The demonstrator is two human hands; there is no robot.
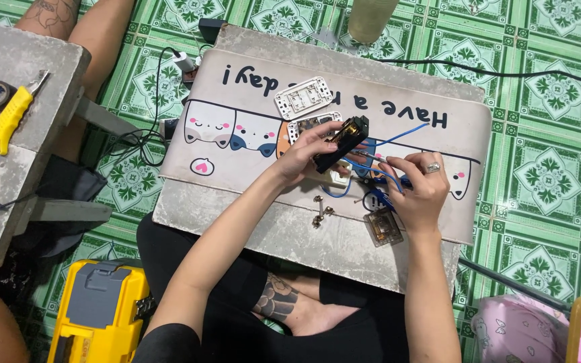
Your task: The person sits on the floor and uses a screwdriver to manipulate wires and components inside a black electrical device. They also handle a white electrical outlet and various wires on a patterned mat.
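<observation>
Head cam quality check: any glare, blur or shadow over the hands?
Head view: even, soft light, no hard shadows; faint sheen on the green floor tiles; left hand on the black part and right hand read sharp; edges slightly soft.

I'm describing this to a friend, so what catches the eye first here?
Mid-table, the left hand holds a black part while the right hand feeds it a blue wire. A white switch plate lies just beyond, and a yellow toolbox sits lower left on the green floor.
</observation>
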